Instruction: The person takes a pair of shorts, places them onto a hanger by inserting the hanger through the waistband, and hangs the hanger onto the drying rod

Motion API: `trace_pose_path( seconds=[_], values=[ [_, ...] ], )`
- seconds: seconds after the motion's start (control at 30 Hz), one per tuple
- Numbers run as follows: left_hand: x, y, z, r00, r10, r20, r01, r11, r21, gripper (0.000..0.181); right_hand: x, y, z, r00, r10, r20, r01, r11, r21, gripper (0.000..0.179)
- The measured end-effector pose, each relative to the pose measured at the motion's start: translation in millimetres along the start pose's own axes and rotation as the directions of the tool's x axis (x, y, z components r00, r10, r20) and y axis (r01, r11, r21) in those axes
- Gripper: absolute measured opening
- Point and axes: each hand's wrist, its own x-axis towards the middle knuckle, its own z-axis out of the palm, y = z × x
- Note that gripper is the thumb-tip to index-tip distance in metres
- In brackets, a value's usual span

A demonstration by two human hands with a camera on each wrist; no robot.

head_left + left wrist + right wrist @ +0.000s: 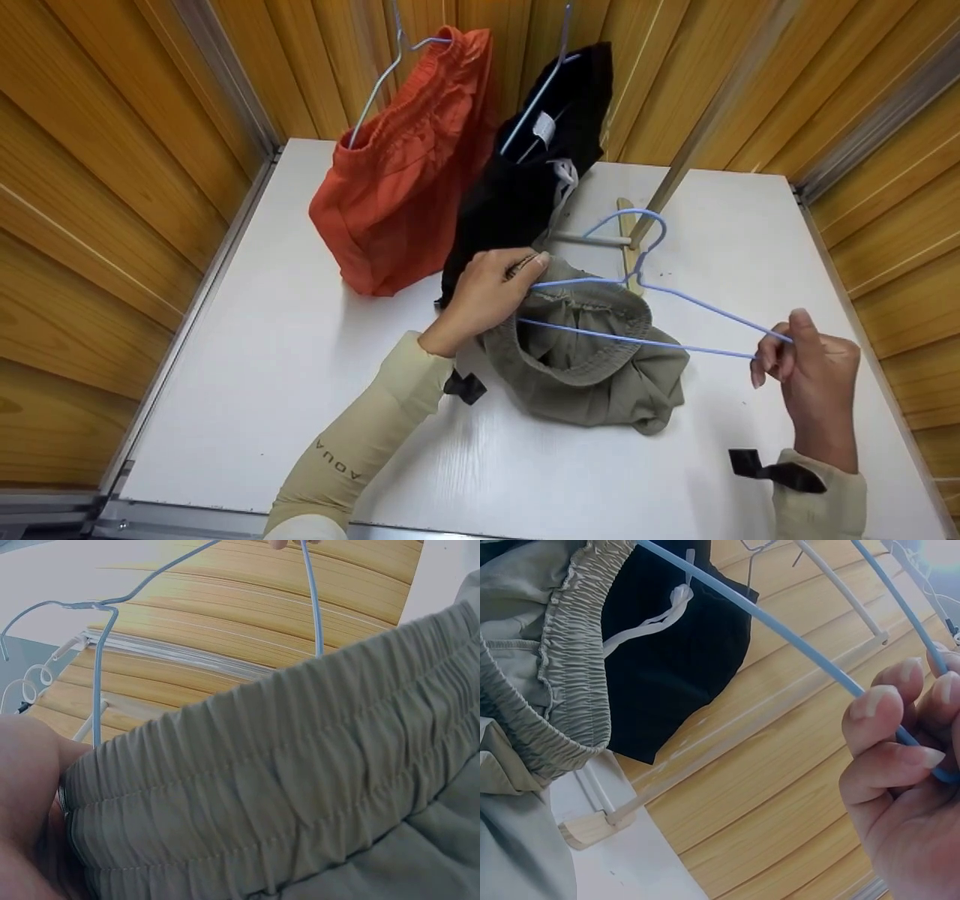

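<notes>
Grey-green shorts (592,397) with a gathered elastic waistband (247,772) hang tilted over the white table. My left hand (491,292) grips the waistband at its left side, thumb on top. A blue wire hanger (697,300) runs into the waist opening, its left end inside by my left hand. My right hand (814,367) holds the hanger's right end with curled fingers (877,705), out to the right of the shorts. The hanger's hook points away from me.
Red shorts (405,180) and black shorts (517,202) hang on blue hangers behind, the black ones close to my left hand. A wooden rack post (675,169) with its foot stands on the white table (300,420). Wood-panelled walls (97,187) enclose the sides and back.
</notes>
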Motion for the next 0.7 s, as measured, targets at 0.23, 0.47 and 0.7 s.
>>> trace_pose_path(
  seconds=[0.23, 0.47, 0.7],
  values=[
    [-0.4, 2.4, 1.0, 1.0, 0.0, 0.005, 0.0, 1.0, -0.007, 0.035, 2.4, 3, 5, 1.0, 0.008, -0.009, -0.008, 1.0, -0.029, 0.059],
    [0.1, 4.7, 2.3, 1.0, 0.01, 0.004, -0.01, 1.0, -0.013, 0.036, 4.5, 6, 11, 1.0, 0.004, -0.012, -0.005, 0.999, -0.048, 0.059],
    [0.7, 7.0, 3.1, 1.0, 0.011, 0.012, -0.011, 1.0, -0.023, 0.037, 6.1, 8, 14, 1.0, 0.009, -0.028, -0.011, 0.998, -0.061, 0.06]
  ],
)
